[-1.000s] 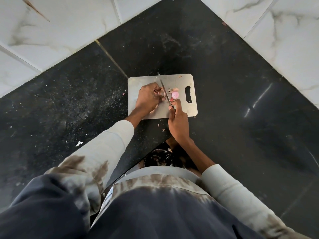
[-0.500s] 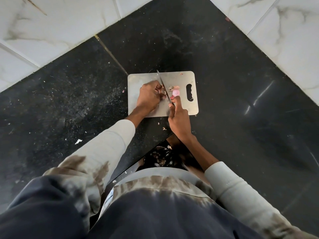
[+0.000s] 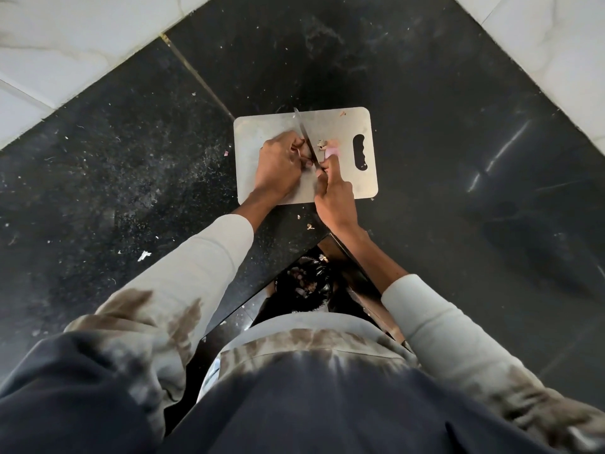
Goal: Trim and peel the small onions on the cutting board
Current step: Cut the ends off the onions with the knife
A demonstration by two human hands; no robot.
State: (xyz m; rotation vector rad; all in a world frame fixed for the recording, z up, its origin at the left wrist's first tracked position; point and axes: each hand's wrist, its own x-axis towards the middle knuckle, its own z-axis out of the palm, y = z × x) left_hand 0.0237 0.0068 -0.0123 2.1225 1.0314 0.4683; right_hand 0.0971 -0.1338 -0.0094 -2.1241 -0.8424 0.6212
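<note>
On the black speckled stone counter [image 3: 425, 126], bounded by white marbled tiles [image 3: 65, 44] at the far left and far right, the pale grey rectangular cutting board [image 3: 360, 181] lies near the counter's front corner, with bare dark surface open on its left, right and far sides. Over the board, the left hand [image 3: 278, 165] is curled round a small onion that is mostly hidden under its fingers, while the right hand [image 3: 334, 194] grips the handle of a slim steel-bladed knife [image 3: 302, 129] whose blade runs between the two hands toward the board's far edge. Just right of the blade, a peeled pink small onion [image 3: 332, 150] and a scrap of papery skin [image 3: 321, 145] rest on the board beside its handle slot [image 3: 360, 152].
</note>
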